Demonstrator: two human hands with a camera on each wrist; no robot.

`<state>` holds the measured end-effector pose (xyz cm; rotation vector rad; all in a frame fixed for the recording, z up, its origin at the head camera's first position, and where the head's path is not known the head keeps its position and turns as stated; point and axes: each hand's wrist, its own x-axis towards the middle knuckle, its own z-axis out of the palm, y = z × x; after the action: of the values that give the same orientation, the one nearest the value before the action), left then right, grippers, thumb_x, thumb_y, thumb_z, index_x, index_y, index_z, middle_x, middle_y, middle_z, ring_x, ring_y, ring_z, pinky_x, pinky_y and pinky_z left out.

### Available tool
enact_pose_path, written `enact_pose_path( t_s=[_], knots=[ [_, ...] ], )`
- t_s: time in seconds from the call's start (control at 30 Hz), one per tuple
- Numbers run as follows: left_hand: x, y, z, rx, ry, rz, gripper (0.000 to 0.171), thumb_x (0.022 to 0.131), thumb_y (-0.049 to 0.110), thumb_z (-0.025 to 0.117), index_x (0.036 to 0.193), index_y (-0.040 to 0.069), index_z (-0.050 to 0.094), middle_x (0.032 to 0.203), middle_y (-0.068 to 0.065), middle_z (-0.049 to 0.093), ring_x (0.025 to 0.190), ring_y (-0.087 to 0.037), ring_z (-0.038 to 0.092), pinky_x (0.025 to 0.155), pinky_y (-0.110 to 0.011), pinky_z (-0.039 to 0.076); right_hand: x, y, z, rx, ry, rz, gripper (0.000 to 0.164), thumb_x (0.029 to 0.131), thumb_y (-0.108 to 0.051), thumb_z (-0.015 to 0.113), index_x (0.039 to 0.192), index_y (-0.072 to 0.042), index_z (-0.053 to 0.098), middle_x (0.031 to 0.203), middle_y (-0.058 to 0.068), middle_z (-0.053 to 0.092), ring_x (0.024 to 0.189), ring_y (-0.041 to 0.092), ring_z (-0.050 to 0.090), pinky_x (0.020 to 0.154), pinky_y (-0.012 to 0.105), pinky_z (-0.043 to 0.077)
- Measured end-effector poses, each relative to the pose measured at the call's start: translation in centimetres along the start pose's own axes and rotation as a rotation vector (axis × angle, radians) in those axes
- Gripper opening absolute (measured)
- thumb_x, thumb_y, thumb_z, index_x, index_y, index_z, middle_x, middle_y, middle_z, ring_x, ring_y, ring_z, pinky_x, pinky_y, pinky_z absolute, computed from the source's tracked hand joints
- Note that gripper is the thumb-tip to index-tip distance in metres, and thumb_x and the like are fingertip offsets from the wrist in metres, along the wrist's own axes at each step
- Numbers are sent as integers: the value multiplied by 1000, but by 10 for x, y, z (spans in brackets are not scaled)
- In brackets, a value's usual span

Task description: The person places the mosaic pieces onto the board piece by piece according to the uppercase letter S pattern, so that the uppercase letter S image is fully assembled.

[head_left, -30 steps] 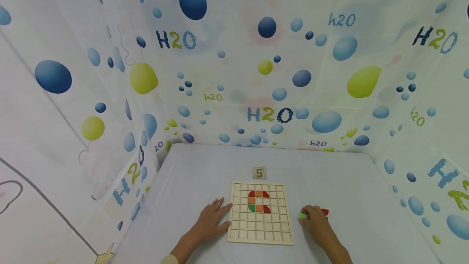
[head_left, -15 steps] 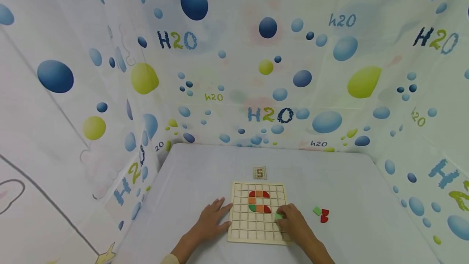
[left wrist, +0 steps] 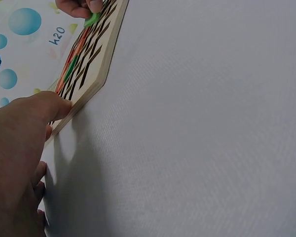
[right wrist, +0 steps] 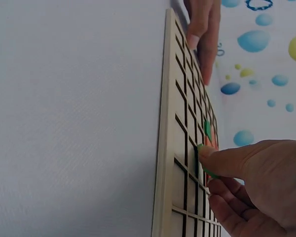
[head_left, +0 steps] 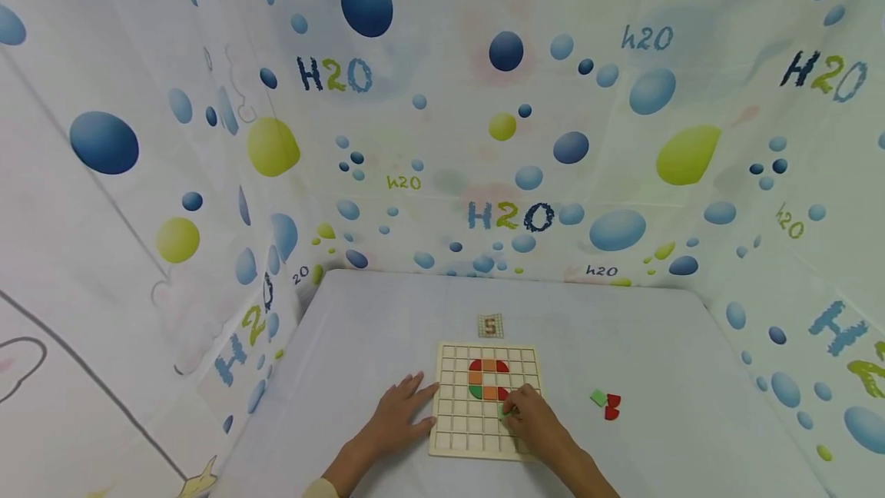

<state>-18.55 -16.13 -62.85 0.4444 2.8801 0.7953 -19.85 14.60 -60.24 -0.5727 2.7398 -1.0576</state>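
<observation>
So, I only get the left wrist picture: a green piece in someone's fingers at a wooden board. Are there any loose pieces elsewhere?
Observer: Yes. The head view shows a green square and two red pieces lying on the table, to the right of the board.

Visitor: The board is so slanted in mine. What do the bits on it look like?

Observer: From above, the coloured tiles there form a C-like shape, open toward the right.

Visitor: Is there a picture of a shape anywhere?

Observer: Yes, a small card beyond the board carries a figure like a 5 or an S; it's too small to be sure which.
</observation>
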Motion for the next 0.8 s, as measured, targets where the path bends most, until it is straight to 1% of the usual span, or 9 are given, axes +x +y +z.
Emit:
enact_pose_path(
  t_s=[0.17,0.33,0.47,0.67,0.8],
  knots=[
    [1,-2,3,11,0,-1,62,100,47,65,157,24,52,168,-15,39,157,-42,32,124,-69,25,1,2,5,-53,2,-15,15,94,-9,79,94,-15,65,98,-5,53,88,6,53,75,27,54],
    [1,-2,4,4,5,-6,62,100,47,65,157,24,52,168,-15,39,157,-42,31,125,-68,25,1,3,6,-92,23,-56,14,94,-9,79,95,-14,66,99,-6,52,88,5,51,75,27,54],
    [0,-1,3,-2,4,-9,62,100,47,65,157,24,53,169,-15,39,157,-42,31,125,-69,24,0,3,3,-92,33,-82,11,95,-7,77,97,-12,67,100,-4,54,91,6,52,77,27,55],
    [0,-1,2,-7,2,-10,63,100,47,65,157,24,52,169,-15,38,157,-42,30,125,-68,23,2,6,2,-80,36,-129,11,95,-3,77,96,-10,68,99,-3,55,87,6,52,74,26,55],
    [-1,-2,1,-6,0,-8,63,100,47,65,157,24,52,169,-16,38,158,-42,30,125,-68,23,5,9,3,-83,37,-139,12,94,-4,77,95,-11,68,97,-4,54,86,6,52,73,25,54]
  ],
)
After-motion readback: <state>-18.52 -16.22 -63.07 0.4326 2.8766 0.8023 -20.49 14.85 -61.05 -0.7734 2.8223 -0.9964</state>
